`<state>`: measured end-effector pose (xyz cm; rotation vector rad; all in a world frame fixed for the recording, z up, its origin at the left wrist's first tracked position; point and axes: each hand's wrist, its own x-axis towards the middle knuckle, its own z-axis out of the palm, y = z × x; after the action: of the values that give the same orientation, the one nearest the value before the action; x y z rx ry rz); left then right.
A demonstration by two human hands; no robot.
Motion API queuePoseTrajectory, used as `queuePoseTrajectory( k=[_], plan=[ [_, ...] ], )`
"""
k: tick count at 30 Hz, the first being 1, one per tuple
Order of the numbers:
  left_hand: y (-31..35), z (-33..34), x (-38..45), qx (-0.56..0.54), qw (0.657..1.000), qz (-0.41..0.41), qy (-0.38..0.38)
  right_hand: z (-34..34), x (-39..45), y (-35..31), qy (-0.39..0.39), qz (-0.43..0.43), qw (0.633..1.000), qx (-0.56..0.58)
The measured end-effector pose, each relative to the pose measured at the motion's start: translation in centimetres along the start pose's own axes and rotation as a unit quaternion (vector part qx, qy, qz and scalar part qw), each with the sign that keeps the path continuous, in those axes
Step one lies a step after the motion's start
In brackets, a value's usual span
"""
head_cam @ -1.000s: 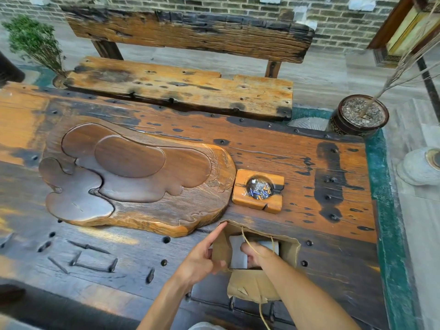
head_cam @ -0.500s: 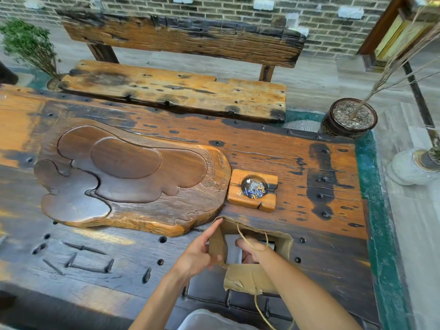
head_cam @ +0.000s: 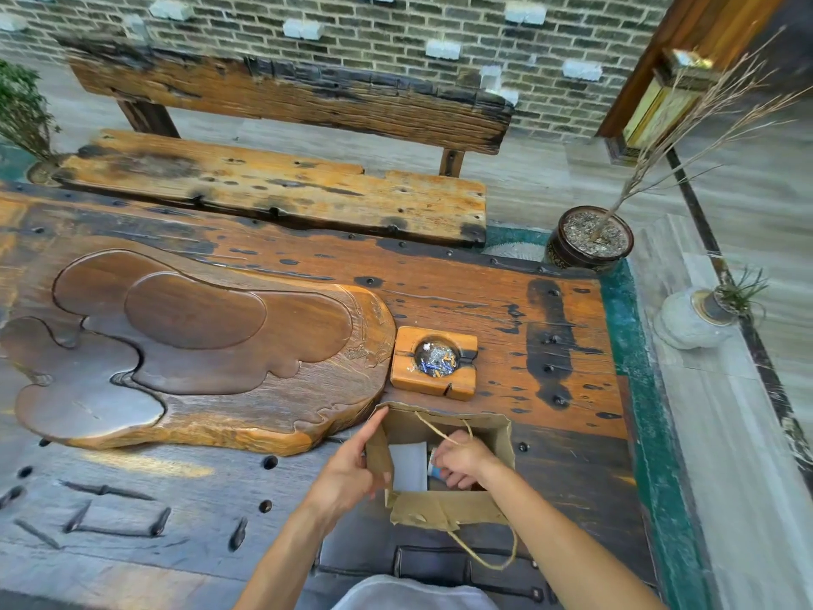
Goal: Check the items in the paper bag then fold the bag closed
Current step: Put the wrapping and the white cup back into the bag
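Open brown paper bag [head_cam: 444, 506] upright on the wooden surface [head_cam: 506, 301], just in front of the wooden ashtray [head_cam: 433, 362]; left hand [head_cam: 352, 473] pinching the bag's left wall, fingers closed on the paper. Right hand [head_cam: 462, 462] down inside, fingers curled on a small blue-and-white item [head_cam: 433, 466]; white box [head_cam: 409, 466] beside it; twine handle [head_cam: 481, 552] hanging over the near edge.

Courtyard tea spot — brick wall [head_cam: 396, 33], rustic bench [head_cam: 281, 187], carved tea tray [head_cam: 198, 345].

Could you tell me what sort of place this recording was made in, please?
Probably a courtyard or patio seating area: a rustic wooden table with a matching bench, a brick wall behind, and a potted plant on the tiled floor.
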<state>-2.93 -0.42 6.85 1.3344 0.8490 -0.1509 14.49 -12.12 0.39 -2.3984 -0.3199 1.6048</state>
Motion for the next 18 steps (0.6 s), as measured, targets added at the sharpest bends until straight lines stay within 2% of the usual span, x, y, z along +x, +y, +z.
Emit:
queuePoseTrajectory(
  k=[5,9,15,18],
  plan=[
    [0.0,0.3,0.5,0.009,1.000,0.001,-0.003,-0.5,0.4,0.6,0.030,-0.066,0.980,-0.183],
    [0.3,0.6,0.7,0.019,1.000,-0.008,-0.012,-0.2,0.7,0.7,0.019,-0.099,0.964,-0.244],
    [-0.4,0.5,1.2,-0.001,1.000,-0.012,-0.011,-0.4,2.2,0.9,-0.007,-0.073,0.961,-0.268],
    [-0.7,0.4,1.3,0.003,1.000,-0.011,-0.006,-0.6,2.1,0.4,0.022,-0.107,0.927,-0.359]
  ],
)
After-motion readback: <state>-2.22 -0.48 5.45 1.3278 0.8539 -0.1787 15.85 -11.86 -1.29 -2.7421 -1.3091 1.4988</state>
